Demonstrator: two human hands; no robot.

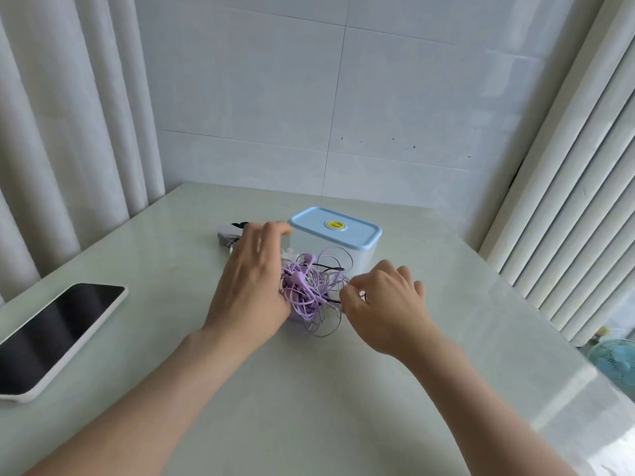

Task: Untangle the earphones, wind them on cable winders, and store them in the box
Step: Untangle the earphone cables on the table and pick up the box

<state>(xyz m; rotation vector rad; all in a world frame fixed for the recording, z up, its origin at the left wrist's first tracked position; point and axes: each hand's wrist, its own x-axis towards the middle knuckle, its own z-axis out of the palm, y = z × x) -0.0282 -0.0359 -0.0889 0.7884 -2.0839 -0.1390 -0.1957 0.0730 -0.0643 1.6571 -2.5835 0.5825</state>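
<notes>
A tangle of earphones [311,290] lies near the middle of the worktop [343,389], just in front of the box [335,243] and touching or almost touching its near wall. Most of the cables are lilac, with a few white and black strands running through them. Loose loops spread towards the near edge and rise against the box.

The box has pale translucent walls and a light blue lid [357,231], which is closed. A round yellow sticker [336,225] sits in the middle of the lid; its print is too small to read.

The left hand [254,280] lies over the left side of the tangle. Its fingers are fairly straight and close together, stretched towards the far edge, with the fingertips near the left corner of the lid. Its thumb is hidden. The right hand [385,297] is at the right side of the tangle with its fingers curled, pinching a thin cable between thumb and forefinger.

Behind the left hand, left of the box, some small grey, white and black items [227,235] are partly hidden and cannot be made out. A phone [58,334] in a white case lies by the left edge, its screen dark. Beyond the right edge stands a light blue fan [615,359].
</notes>
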